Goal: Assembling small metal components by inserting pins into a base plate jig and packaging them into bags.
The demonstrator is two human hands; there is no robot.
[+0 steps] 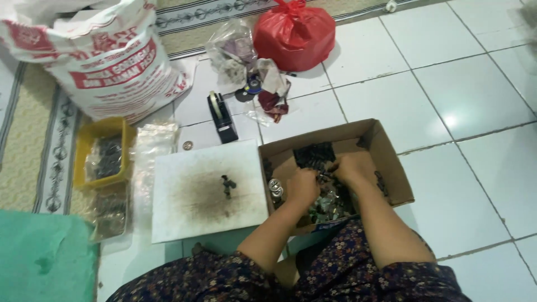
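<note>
Right of centre, an open cardboard box [386, 151] holds small dark metal parts [316, 156]. Both the left hand [302, 187] and right hand [347, 166] curl closed into the pile directly beneath them; what they grip is unclear.

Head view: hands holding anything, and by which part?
Cannot tell. Both the left hand and right hand are buried among small parts in the cardboard box.

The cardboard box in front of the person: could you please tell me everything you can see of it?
The cardboard box is brown, open-topped and shallow, with flaps folded outward. It sits slightly askew on the white tiled floor, its left side against a smudged white board. Small dark and shiny metal parts fill it. The left hand and right hand are both inside, among the parts.
</note>
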